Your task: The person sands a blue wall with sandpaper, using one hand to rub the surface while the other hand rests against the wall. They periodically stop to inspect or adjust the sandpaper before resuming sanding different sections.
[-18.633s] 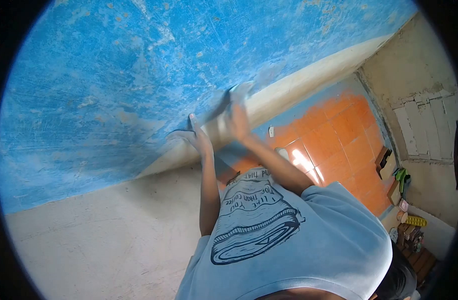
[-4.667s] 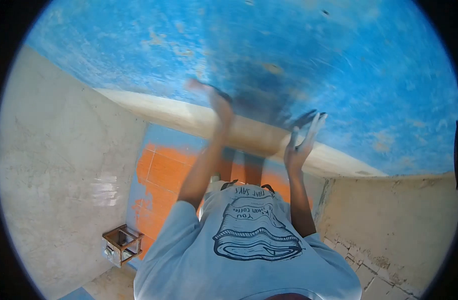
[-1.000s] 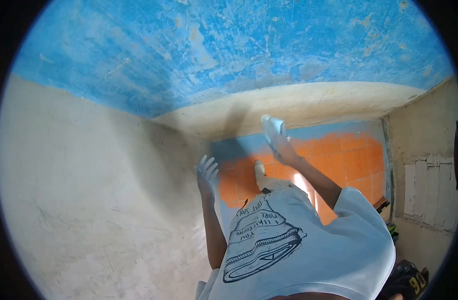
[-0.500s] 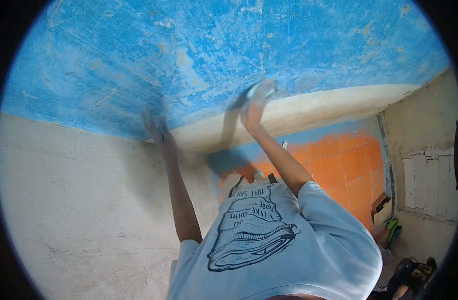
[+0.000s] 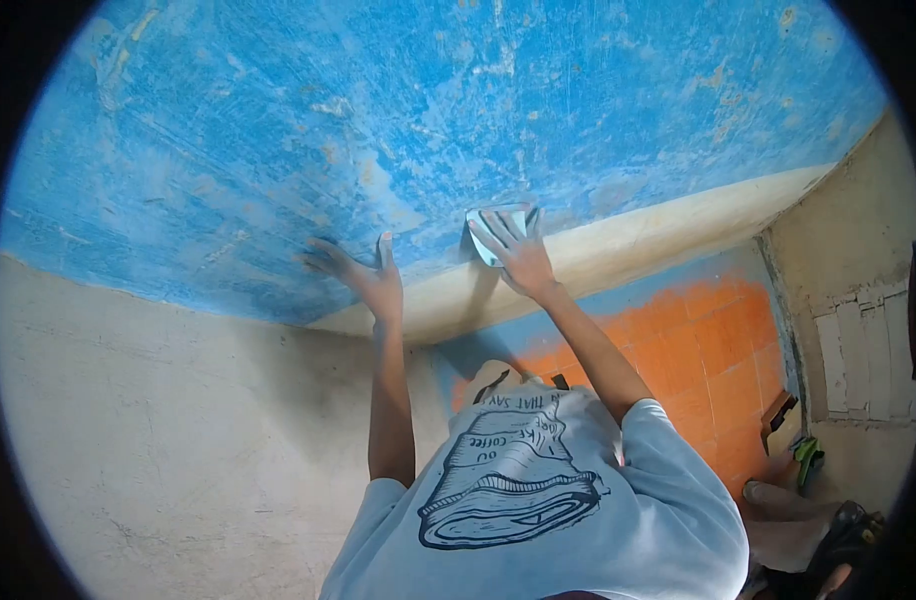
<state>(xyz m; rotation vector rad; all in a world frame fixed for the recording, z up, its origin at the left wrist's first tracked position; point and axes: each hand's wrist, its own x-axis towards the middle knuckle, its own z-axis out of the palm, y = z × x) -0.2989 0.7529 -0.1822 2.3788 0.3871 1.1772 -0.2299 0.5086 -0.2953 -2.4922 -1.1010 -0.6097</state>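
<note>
My left hand (image 5: 376, 288) rests against the lower part of the blue wall (image 5: 278, 130), its fingers spread and nothing seen in it. To its right, my right hand (image 5: 528, 265) presses a pale, light-green flat pad (image 5: 486, 222) to the blue surface near its lower edge, fingers spread over it. The blue paint looks scuffed, with whitish and tan patches. A cream band (image 5: 628, 235) runs just beneath the pad.
Below the band is an orange surface (image 5: 678, 340) with a blue-grey border. A greyish wall (image 5: 158, 420) fills the left. At the lower right are a person's leg (image 5: 788, 535), a green object (image 5: 806, 460) and a brown-edged object (image 5: 780, 422).
My right hand with the pad has moved down the wall. My left hand has shifted right, its fingers now spread wider. The view has tilted slightly.
</note>
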